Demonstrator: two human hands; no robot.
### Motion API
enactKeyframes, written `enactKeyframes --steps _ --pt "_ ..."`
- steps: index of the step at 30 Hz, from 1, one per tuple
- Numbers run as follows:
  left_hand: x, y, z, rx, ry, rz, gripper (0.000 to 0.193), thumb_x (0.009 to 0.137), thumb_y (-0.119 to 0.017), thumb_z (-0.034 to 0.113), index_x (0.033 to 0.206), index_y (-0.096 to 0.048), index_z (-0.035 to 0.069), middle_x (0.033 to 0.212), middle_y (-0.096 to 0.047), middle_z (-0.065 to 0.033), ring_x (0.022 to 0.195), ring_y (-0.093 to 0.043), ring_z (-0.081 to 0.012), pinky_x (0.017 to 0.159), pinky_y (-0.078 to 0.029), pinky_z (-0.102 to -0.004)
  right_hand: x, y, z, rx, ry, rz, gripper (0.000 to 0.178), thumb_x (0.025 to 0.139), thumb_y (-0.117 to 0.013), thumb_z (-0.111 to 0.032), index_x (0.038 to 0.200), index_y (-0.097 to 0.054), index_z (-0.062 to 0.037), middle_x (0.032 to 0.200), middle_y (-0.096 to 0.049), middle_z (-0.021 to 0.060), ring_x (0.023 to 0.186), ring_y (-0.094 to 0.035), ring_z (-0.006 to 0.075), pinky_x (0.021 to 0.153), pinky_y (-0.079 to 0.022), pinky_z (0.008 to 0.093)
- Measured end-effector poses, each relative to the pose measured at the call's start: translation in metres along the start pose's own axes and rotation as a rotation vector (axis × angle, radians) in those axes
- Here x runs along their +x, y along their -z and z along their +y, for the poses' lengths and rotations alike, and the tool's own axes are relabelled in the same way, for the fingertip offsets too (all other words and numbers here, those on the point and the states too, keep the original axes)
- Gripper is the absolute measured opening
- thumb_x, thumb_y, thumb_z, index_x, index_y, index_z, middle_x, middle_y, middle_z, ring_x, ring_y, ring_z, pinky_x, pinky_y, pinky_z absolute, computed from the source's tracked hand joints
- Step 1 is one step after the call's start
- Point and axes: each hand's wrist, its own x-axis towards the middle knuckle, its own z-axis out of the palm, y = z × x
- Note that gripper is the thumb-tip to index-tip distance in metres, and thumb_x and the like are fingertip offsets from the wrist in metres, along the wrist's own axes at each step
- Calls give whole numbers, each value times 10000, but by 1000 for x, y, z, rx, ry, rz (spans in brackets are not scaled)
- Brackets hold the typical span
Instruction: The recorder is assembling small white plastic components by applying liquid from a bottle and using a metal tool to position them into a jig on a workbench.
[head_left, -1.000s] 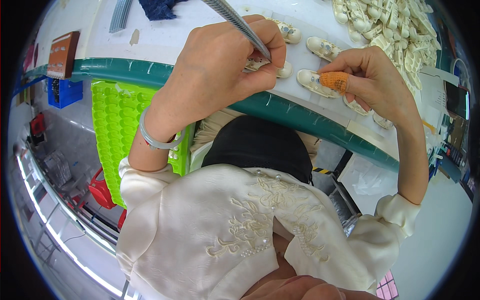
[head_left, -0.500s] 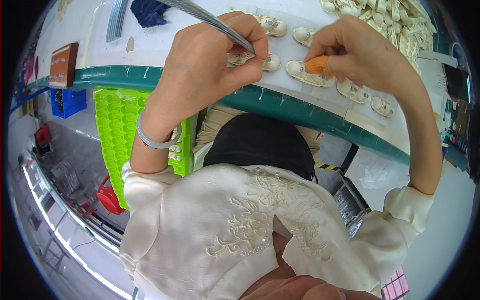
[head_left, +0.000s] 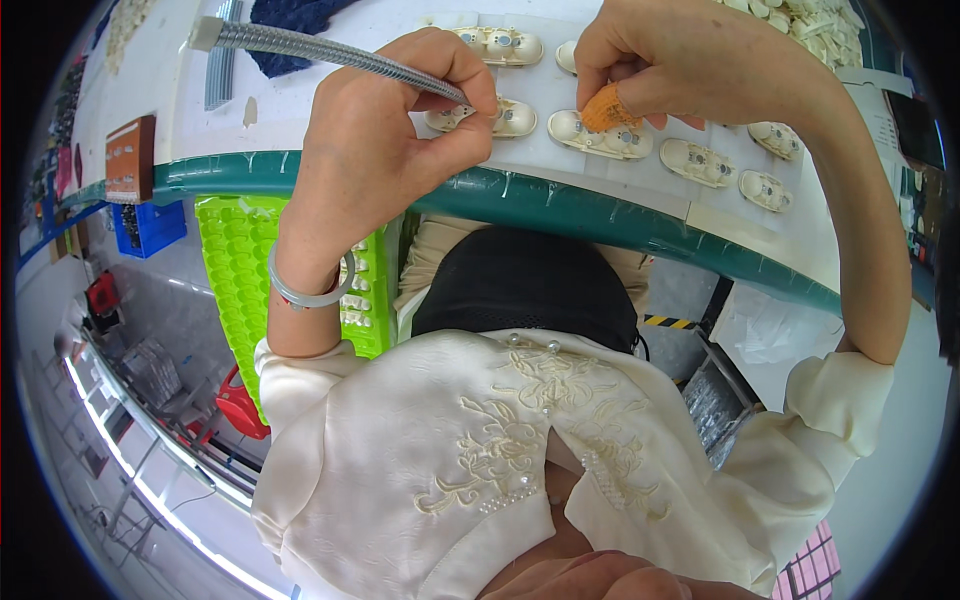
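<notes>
My left hand [head_left: 385, 130] is closed in a pinch on a long silver rod [head_left: 340, 55] with a ridged surface and a whitish far end. The rod's lower tip meets my fingertips above a cream plastic piece [head_left: 515, 118] on the table. My right hand [head_left: 690, 65] is bent down with its fingers drawn together. An orange textured finger cot [head_left: 606, 108] shows at its fingertips, over another cream piece [head_left: 570, 128] with small round grey inserts. Anything pinched there is too small or hidden to make out.
Several more cream pieces [head_left: 698, 162] lie in rows on the white table, whose green edge [head_left: 600, 208] faces me. A heap of cream parts [head_left: 815, 30] lies at the far right. Left are dark blue cloth [head_left: 285, 40], a brown block [head_left: 130, 160] and a lime-green tray [head_left: 235, 270] below.
The view has shifted, so both hands and the cream pieces appear further left. More of the silver rod shows. My right hand remains over the same piece with its fingers bent.
</notes>
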Motion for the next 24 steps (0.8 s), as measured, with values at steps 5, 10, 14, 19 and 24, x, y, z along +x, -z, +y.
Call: enactKeyframes --steps 5,10,14,19,24 --pt "0 -1 -1 -7 -16 0 114 657 -631 -10 749 -574 24 723 -590 -49 642 -591 -166 654 -506 -244 -3 -2 -1 53 -46 7 189 813 -607 -116 931 -653 25 785 -661 123 644 -587 166 600 -456 259" --pt "0 0 -1 10 -29 -5 116 659 -634 -9 754 -575 24 731 -592 -49 647 -593 -163 655 -507 -243 -5 -3 -1 114 -81 8 195 825 -606 -125 946 -650 22 785 -664 110 640 -589 147 584 -457 242" --pt "1 -1 -1 5 -32 -1 121 659 -637 -8 759 -576 25 738 -594 -48 648 -593 -160 661 -509 -242 -5 -3 0 150 -108 -7 198 820 -608 -125 948 -651 21 780 -664 110 638 -592 142 580 -460 245" --pt "1 0 0 3 -31 -7 122 659 -635 -8 761 -578 26 741 -596 -47 649 -593 -160 667 -510 -243 -5 -3 -2 145 -102 -2 201 818 -611 -118 955 -648 24 784 -665 110 635 -593 139 573 -462 243" --pt "1 0 0 7 -27 -7 119 660 -636 -5 759 -578 27 742 -598 -47 648 -592 -161 669 -509 -245 -5 -5 2 116 -69 25 192 825 -599 -113 955 -649 20 770 -662 106 622 -586 134 563 -457 243"
